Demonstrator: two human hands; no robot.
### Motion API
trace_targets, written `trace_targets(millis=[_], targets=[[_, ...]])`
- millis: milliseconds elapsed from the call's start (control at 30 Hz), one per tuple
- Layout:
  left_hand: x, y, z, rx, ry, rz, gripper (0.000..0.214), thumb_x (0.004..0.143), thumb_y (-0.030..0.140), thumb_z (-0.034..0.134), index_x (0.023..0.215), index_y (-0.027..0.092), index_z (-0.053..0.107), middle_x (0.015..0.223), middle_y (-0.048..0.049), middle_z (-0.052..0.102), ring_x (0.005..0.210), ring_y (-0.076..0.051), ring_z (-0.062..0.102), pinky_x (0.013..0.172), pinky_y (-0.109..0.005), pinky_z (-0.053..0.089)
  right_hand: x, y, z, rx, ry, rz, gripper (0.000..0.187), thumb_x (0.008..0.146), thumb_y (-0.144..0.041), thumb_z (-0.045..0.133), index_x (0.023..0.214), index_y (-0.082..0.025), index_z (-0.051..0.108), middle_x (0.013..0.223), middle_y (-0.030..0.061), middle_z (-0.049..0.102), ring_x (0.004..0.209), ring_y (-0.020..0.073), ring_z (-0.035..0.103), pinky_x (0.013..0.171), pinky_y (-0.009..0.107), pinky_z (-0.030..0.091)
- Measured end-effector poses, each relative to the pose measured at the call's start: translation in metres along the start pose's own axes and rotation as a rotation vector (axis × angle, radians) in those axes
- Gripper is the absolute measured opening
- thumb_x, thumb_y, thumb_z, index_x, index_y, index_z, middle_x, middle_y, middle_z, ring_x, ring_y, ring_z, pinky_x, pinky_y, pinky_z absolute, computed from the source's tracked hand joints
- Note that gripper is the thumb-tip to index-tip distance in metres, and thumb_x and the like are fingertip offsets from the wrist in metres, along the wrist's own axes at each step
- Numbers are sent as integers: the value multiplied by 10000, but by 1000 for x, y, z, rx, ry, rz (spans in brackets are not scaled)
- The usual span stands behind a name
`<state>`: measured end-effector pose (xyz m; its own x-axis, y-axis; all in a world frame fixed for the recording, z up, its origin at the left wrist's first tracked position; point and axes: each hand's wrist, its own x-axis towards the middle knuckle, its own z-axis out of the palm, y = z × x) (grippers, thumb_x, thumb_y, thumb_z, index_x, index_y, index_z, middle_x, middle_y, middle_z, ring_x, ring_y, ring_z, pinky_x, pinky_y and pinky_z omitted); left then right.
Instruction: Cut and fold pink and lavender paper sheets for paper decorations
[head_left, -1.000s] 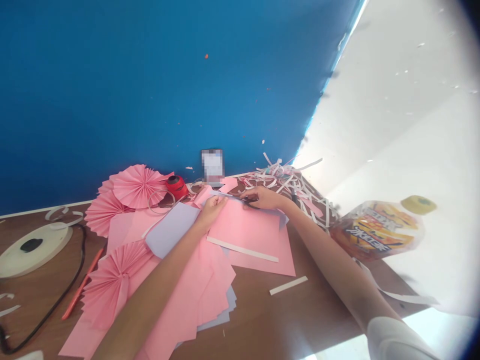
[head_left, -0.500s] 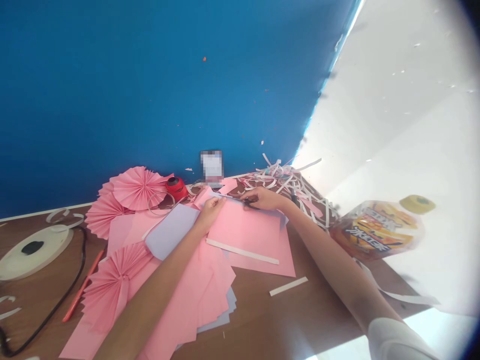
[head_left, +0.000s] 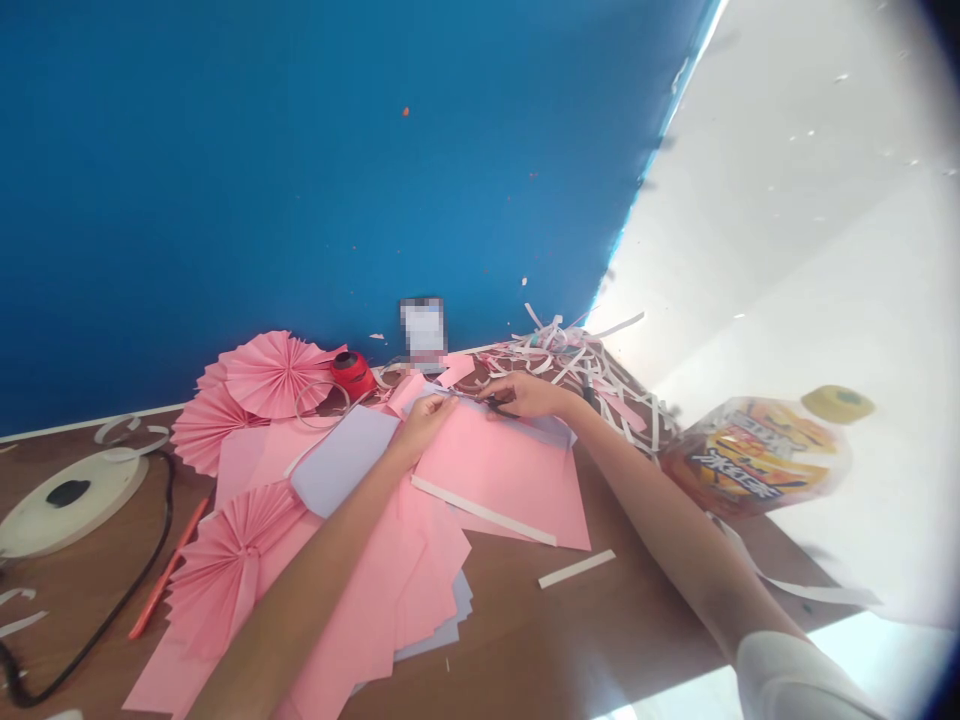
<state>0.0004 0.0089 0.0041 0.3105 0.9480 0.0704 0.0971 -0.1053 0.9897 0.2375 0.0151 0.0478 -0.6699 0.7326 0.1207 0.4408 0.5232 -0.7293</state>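
A: What do the two hands hold?

B: The left hand (head_left: 424, 424) pinches the far edge of the layered pink and purple paper (head_left: 495, 465) between thumb and fingers. The fingers of the right hand (head_left: 532, 396) are curled around the dark handles of the scissors (head_left: 502, 407), which are at that same far edge. How wide the blades are, I cannot tell.

A: Where does this paper lie?

B: It is in the middle of the brown table (head_left: 525, 640), near the blue wall (head_left: 300, 150). A white strip (head_left: 484, 510) lies across its near part, and a shorter strip (head_left: 576, 569) is on the bare wood, nearer and to the right.

A: Is there some writing to read?

B: At the right is a bottle (head_left: 757, 455) with a yellow cap (head_left: 838, 404). Its label is orange and yellow and carries large white characters, but they are too blurred for me to read. The phone (head_left: 424, 328) at the wall has a pixelated screen, so its content is hidden.

A: And on the left?

B: Pleated pink fans (head_left: 277, 374), beside them a red round object (head_left: 352, 374), and nearer, a thin orange-red stick (head_left: 169, 568) next to a black cable (head_left: 101, 620).
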Motion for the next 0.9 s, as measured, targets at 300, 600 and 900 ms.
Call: trace_targets(millis=[300,600,900], targets=[[-2,3,-1,-21,25,-3,455,758,536,625,584,172,415,562,58,319,523,-80,287,505,-230,203,-1,-6,1,43,13,4,408,783,-380,615,1113,-151,683,764,10,616,593,99,413,558,223,326],[-1,3,0,47,-25,19,412,787,483,608,577,168,447,578,43,342,541,-90,309,520,-239,220,2,-4,7,46,-6,25,374,767,-326,620,1099,-160,674,709,-9,579,576,94,394,539,219,323],[-3,7,0,87,-41,46,431,791,486,596,555,172,419,565,45,303,541,-91,287,522,-250,198,10,-10,12,304,206,1,396,783,-340,596,1124,-145,645,868,59,667,746,153,583,656,263,448]])
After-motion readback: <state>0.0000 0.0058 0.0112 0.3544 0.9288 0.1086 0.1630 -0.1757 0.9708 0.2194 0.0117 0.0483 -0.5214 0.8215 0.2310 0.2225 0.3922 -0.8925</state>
